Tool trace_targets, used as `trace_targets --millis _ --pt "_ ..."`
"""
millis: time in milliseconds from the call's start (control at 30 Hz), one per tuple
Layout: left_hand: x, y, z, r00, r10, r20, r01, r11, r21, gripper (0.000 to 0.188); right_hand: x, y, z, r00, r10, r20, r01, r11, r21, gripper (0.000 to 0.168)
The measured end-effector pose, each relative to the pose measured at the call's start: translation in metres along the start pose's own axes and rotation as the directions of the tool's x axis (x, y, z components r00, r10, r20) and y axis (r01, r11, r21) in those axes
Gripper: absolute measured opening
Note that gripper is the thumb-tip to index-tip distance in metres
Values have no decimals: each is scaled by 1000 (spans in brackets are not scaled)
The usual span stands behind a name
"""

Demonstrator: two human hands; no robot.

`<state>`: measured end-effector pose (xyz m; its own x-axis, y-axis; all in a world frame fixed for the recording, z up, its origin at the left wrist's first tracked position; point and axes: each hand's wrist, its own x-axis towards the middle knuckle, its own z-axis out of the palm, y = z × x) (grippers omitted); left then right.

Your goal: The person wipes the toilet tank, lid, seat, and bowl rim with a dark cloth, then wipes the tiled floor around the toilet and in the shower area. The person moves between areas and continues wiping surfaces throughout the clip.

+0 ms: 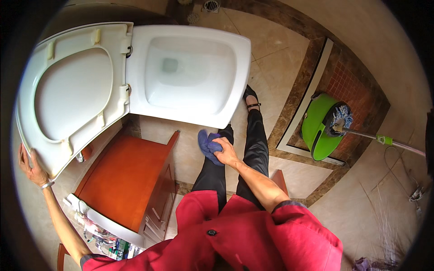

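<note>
A white toilet bowl (190, 117) stands before me, with water in its bottom. Its seat (115, 64) and lid (74, 95) are both raised, leaning back to the left. My left hand (34, 169) rests at the lid's outer corner, fingers spread along the edge. In my right hand (226, 152) is a bunched blue-purple cloth (208, 145). The cloth hangs over my leg, just below the bowl's near side and apart from it. Yellowish stains show around the seat bumpers and hinges.
A reddish-brown wooden cabinet (125, 176) is at the left, beside a white ledge (112, 223) with several toiletries. A green mop bucket (317, 128) with a mop (342, 117) stands at the right behind a raised sill (305, 98). A floor drain (211, 6) lies at the top.
</note>
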<state>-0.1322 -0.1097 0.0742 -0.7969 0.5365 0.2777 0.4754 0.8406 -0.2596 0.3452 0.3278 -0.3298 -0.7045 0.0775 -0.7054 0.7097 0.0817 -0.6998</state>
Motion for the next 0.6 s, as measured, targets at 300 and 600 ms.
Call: trace_targets --millis 300,600 --pt "7 53 -3 994 4 -106 0 999 44 41 156 -139 -175 633 -433 -641 383 896 -227 50" --pt "6 75 -30 986 15 -167 16 983 185 43 43 -1 -56 894 405 -190 -380 912 154 62"
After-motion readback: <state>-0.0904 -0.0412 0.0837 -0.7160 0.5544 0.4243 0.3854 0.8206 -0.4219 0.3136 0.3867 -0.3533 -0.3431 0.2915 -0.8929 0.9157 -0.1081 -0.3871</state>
